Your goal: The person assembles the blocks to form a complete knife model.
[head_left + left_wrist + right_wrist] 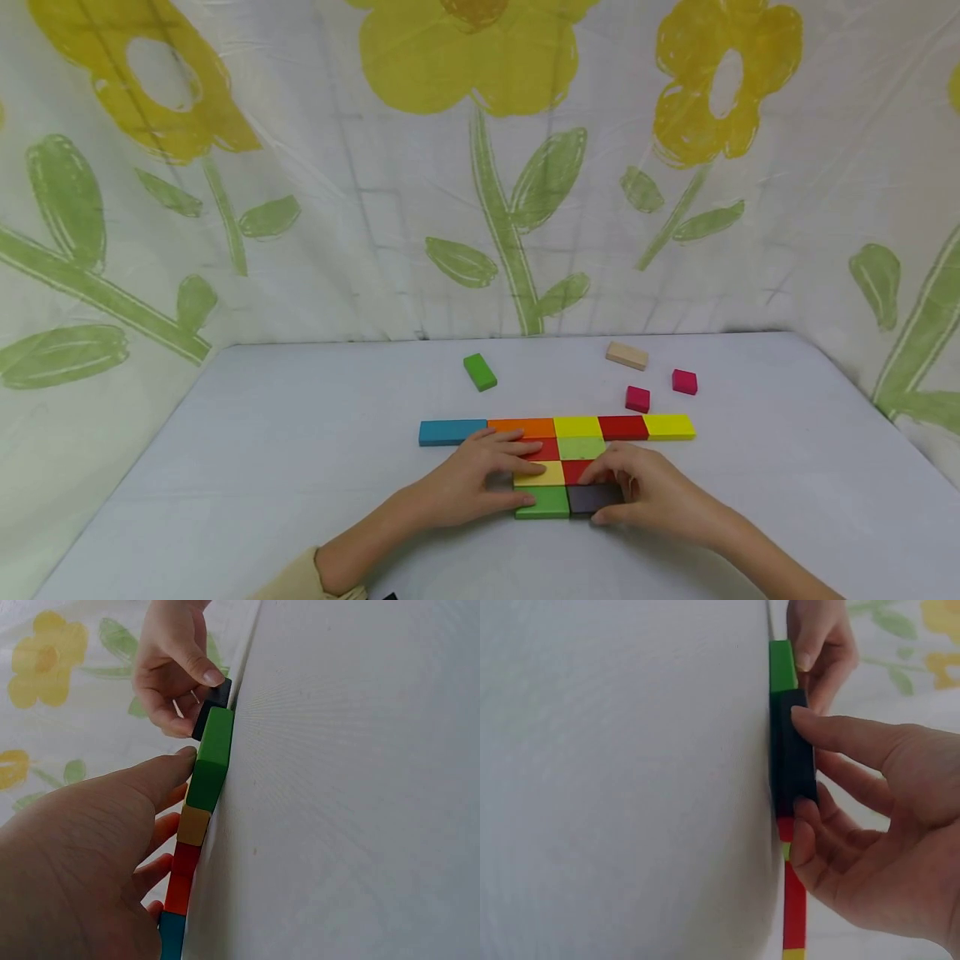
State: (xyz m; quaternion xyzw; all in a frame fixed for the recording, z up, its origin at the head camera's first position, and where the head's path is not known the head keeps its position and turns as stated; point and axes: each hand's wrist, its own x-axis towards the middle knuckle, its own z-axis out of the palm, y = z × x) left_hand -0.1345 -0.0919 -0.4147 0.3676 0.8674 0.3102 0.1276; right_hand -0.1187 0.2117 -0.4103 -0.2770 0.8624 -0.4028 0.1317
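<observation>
Flat coloured wooden blocks lie edge to edge on the table, a long row at the back and shorter rows in front. My right hand point(667, 496) pinches a black block point(799, 757) at the front right, thumb on one end and fingers at the other. Left of it sits a green block point(542, 502). My left hand point(476, 477) rests with spread fingers over the left side, touching the orange block point(532, 427), a red block point(550, 450) and the yellowish block point(551, 474). Its thumb lies by the green block. A second red block point(573, 472) is partly under my right fingers.
The back row also has a blue block point(450, 432), yellow and red ones; a light green block point(581, 448) sits before it. Beyond lie a loose green block point(480, 372), a plain wood block point(627, 356) and two small crimson blocks point(637, 399). A flowered cloth hangs behind.
</observation>
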